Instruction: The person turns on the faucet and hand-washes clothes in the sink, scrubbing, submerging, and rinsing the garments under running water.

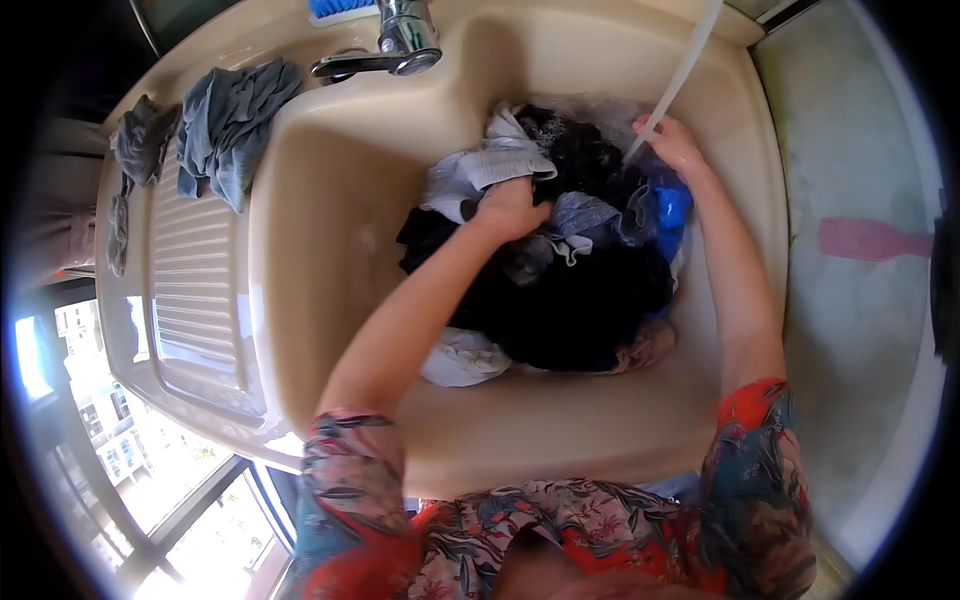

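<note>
A heap of wet laundry lies in the beige sink basin. My left hand is closed on a light grey garment with a ribbed edge, and its fingertips are tucked under the cloth. Beyond the heap, my right hand has curled fingers beside a straight white strip, a hose or a water stream. What those fingers hold is hidden. Black clothing fills the middle of the pile. Around it are a blue item, a grey patterned cloth and a white cloth.
A chrome tap stands on the back ledge near a blue brush. Grey cloths lie on the ribbed washboard to the left. At right is a pink paddle-shaped object.
</note>
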Demonstrator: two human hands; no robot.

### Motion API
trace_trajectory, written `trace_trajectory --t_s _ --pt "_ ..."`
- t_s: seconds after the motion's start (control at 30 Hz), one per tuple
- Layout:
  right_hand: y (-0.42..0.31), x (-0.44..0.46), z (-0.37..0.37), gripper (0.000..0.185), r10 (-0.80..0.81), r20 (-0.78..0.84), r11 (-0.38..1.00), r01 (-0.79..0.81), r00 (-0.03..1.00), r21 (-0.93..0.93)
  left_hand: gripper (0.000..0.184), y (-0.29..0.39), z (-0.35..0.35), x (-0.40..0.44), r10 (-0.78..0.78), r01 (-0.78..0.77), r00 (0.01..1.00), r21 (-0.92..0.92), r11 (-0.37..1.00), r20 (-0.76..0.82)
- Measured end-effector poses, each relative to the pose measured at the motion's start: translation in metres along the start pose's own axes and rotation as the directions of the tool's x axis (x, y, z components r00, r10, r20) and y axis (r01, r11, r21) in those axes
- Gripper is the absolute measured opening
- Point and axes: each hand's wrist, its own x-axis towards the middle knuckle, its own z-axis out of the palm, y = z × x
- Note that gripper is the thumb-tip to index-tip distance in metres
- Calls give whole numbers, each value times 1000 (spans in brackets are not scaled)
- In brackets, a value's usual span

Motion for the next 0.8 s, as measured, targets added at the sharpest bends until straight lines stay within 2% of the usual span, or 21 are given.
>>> trace_trajectory --t_s 0.03,0.1,0.13,0.17,0.23,0.3,0.33,0.43,0.53,0.6,0.7,0.8 --pt "22 12 1 52 -32 -113 999 34 993 10 62 10 -18 -7 0 3 989 -25 1000 147" --pt "23 3 37 58 -60 -16 989 61 998 137 60 67 -88 -33 60 -114 974 246 962 219" --pt "36 12 66 61 -66 -26 990 62 998 -130 59 85 -106 -38 79 -176 962 373 911 261" --pt "12 6 82 57 100 3 866 -86 995 -493 63 87 -103 -24 157 -208 973 360 909 167" --pt "1 -11 90 47 -9 8 864 11 1000 -503 71 83 -94 27 311 -282 950 339 897 -34" --pt "17 -11 95 44 -145 -7 865 123 989 -487 74 40 -51 76 88 -85 996 366 927 8" --pt "39 -3 94 39 -121 124 745 173 985 -644 75 24 -34 90 -26 14 999 383 924 26" --pt "34 -26 86 34 27 72 807 21 997 -590 78 22 -26 84 -88 58 992 290 955 91" --pt "10 -77 88 34 -16 -159 903 -54 987 -425 79 26 -21 33 -55 39 997 238 971 59" --pt "-22 -126 79 35 -81 -178 914 2 981 -406 62 45 -43 -22 -47 35 998 236 971 44" --pt "-63 -194 76 33 -223 -129 929 170 966 -328 58 57 -73 -97 89 -95 995 244 965 37" --pt "-86 -249 97 28 -479 -28 809 429 877 -402 59 53 -81 -169 152 -167 985 276 947 76"
